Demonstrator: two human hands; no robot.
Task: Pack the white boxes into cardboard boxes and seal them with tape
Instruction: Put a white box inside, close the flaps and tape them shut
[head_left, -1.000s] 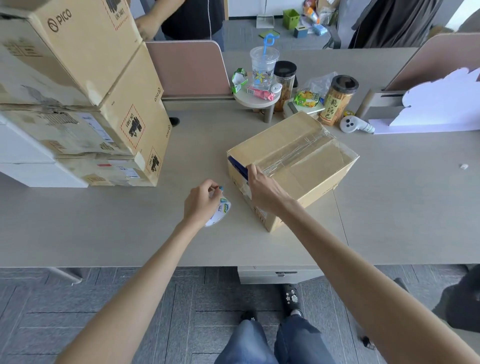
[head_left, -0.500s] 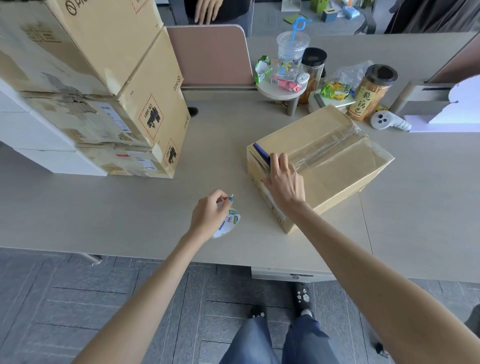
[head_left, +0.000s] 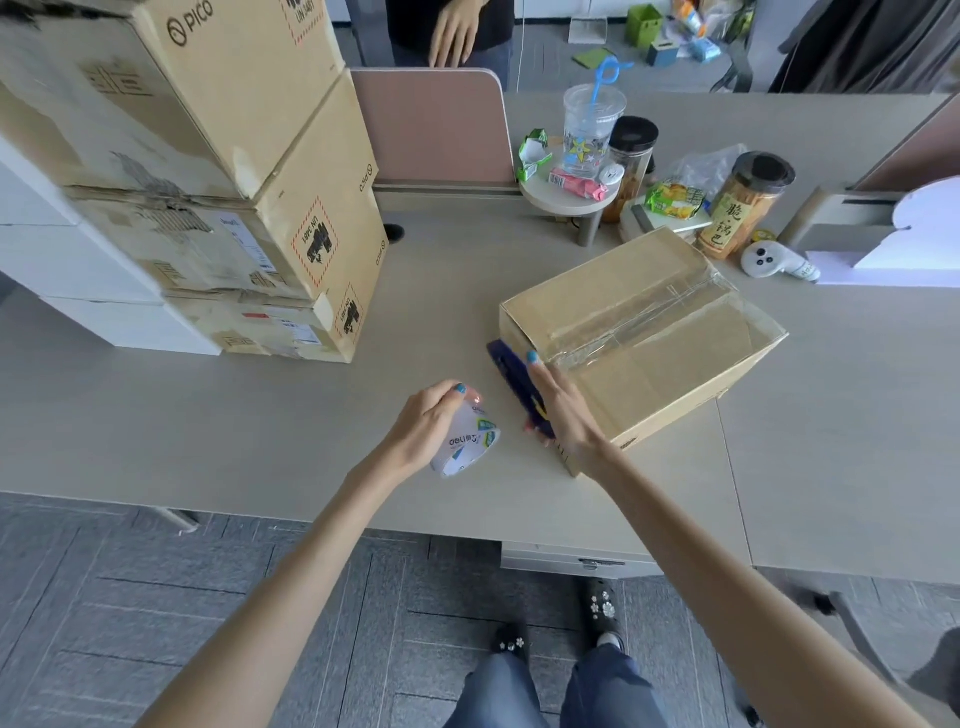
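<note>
A closed cardboard box (head_left: 670, 358) lies on the desk with clear tape along its top seam. My right hand (head_left: 563, 410) is at the box's near-left corner and grips a dark blue box cutter (head_left: 511, 376) that points away from me. To its left, my left hand (head_left: 431, 423) holds a roll of clear tape (head_left: 467, 447) with a white and blue label, just above the desk (head_left: 260, 441). White boxes (head_left: 67, 260) show at the far left behind a pile of cartons.
A pile of three worn cardboard cartons (head_left: 234, 197) stands at the left. At the back are a pink divider (head_left: 436, 130), a small round stand with a cup (head_left: 592, 130), snack jars (head_left: 743, 208) and a white controller (head_left: 774, 262). Another person's hand (head_left: 452, 31) rests behind the divider.
My right hand has slid off the box's top to its near-left corner and now holds the blue cutter clear of the box. My left hand keeps the tape roll.
</note>
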